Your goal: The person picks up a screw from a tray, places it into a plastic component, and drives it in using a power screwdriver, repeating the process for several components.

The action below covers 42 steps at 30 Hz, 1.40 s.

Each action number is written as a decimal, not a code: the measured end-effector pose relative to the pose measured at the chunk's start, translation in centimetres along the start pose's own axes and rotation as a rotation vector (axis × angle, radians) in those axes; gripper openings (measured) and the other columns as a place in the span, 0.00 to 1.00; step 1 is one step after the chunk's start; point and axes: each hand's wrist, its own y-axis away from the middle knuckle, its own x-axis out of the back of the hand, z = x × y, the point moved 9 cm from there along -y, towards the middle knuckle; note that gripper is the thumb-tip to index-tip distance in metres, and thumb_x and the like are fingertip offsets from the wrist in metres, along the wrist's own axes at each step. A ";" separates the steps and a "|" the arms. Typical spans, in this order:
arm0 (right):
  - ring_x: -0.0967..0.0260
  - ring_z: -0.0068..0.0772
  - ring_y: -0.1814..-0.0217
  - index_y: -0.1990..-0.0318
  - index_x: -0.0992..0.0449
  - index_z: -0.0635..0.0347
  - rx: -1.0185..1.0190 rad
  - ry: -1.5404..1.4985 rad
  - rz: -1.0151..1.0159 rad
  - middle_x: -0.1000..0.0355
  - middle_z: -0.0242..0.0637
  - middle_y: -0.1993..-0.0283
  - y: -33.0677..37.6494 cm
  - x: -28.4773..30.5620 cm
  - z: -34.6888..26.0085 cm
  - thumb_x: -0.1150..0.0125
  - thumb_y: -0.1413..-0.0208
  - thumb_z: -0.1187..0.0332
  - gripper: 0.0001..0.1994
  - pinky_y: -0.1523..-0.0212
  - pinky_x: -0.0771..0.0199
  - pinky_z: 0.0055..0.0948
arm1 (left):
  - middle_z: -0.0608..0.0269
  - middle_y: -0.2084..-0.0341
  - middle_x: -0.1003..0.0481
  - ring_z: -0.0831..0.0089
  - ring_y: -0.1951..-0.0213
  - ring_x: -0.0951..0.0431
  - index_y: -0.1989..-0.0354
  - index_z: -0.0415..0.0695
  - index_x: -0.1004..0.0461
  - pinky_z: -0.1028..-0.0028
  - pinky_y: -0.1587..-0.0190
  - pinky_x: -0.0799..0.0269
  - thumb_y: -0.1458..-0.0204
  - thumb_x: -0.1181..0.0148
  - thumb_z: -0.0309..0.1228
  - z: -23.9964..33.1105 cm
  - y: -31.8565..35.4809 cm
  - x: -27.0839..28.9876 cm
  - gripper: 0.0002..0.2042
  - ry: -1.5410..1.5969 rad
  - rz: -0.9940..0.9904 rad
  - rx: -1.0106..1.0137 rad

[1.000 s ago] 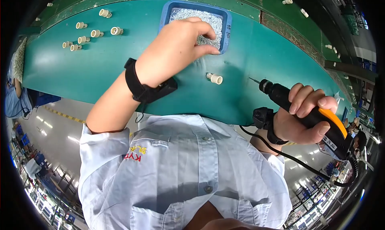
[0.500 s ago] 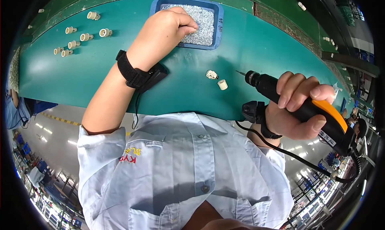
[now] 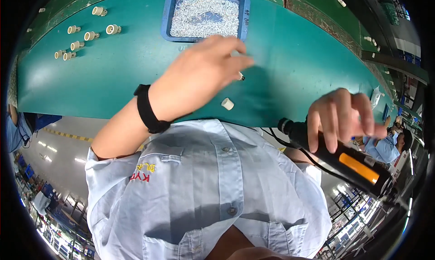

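My left hand (image 3: 210, 67), blurred by motion, hangs over the green table just below the tray. Its fingertips are over a small cream fitting (image 3: 241, 76), mostly covered by the hand; whether they touch it or hold anything is unclear. A short cream cap (image 3: 227, 104) lies nearer to me. On the right, my right hand (image 3: 340, 119) has its fingers loosely around a black electric screwdriver (image 3: 358, 168) with an orange strip. The screwdriver slants over the table's near edge, and its bit cannot be made out.
A blue tray (image 3: 166, 22) with many small silvery screws (image 3: 206, 15) stands at the far middle. Several cream fittings (image 3: 91, 36) are grouped on the left of the green table (image 3: 290, 56). A black cable (image 3: 312, 159) runs beside the screwdriver. Another person (image 3: 383, 146) is at far right.
My left hand has left the screw tray and come toward me and right, over the small fitting. My right hand has lowered the screwdriver and loosened its fingers around it.
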 end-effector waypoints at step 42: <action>0.27 0.27 0.57 0.52 0.28 0.64 -0.262 0.577 0.818 0.29 0.40 0.51 2.8 9.9 8.5 0.38 0.45 0.70 0.14 0.58 0.23 0.24 | 0.62 0.62 0.27 0.79 0.66 0.25 0.57 0.39 0.26 0.78 0.62 0.26 0.51 0.39 0.18 -4.3 4.2 -0.5 0.12 0.970 0.145 0.562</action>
